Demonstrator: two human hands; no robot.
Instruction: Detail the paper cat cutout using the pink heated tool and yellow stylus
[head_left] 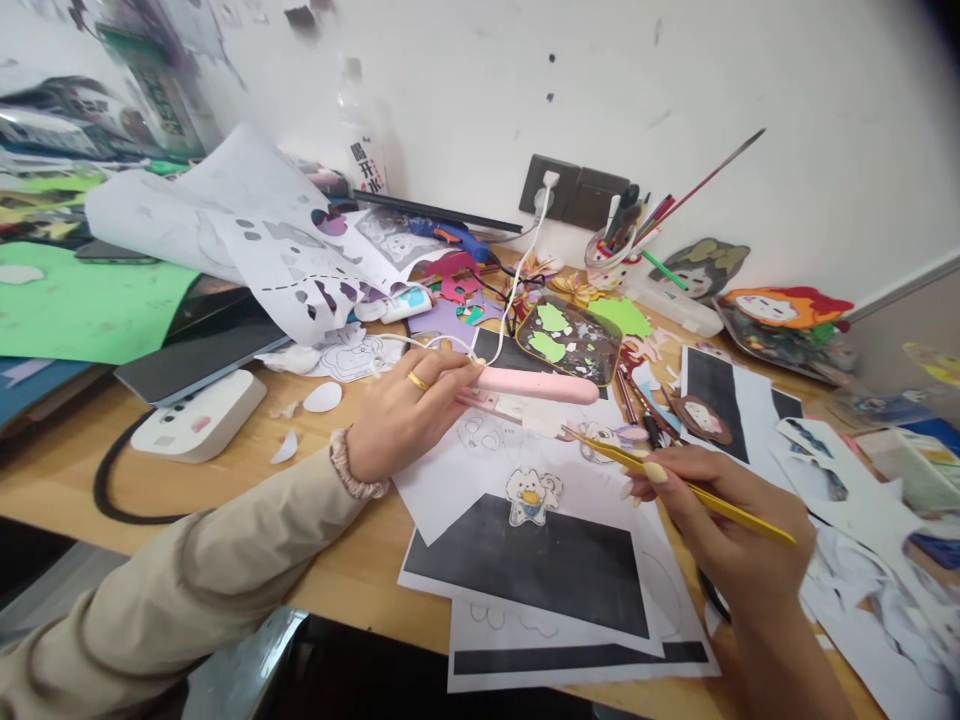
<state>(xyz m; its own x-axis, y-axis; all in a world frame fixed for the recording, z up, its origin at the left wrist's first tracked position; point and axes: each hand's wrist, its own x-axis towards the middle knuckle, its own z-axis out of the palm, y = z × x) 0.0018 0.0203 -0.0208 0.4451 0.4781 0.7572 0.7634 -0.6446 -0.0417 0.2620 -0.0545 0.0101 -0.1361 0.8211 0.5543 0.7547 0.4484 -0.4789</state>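
Observation:
My left hand (411, 405) is closed around the cord end of a pink mini hair straightener (536, 384) with a white cord. Its two arms stand slightly apart, and a small pale piece (546, 420) shows at the lower one. My right hand (720, 515) grips yellow tweezers (705, 492), their tips pointing left at that pale piece. Whether the tips touch it is hard to tell. Below them, a cut-out white cartoon animal (527, 497) with a yellow and blue front lies on printed sheets (525, 560) with black blocks.
A white power strip (199, 415) sits at left beside a dark tablet-like slab (206, 350) and green sheet (90, 300). A tray of scraps (570, 338), a blue glue gun (457, 238) and a pen cup (611, 262) stand behind. Paper offcuts (862, 570) pile up at right.

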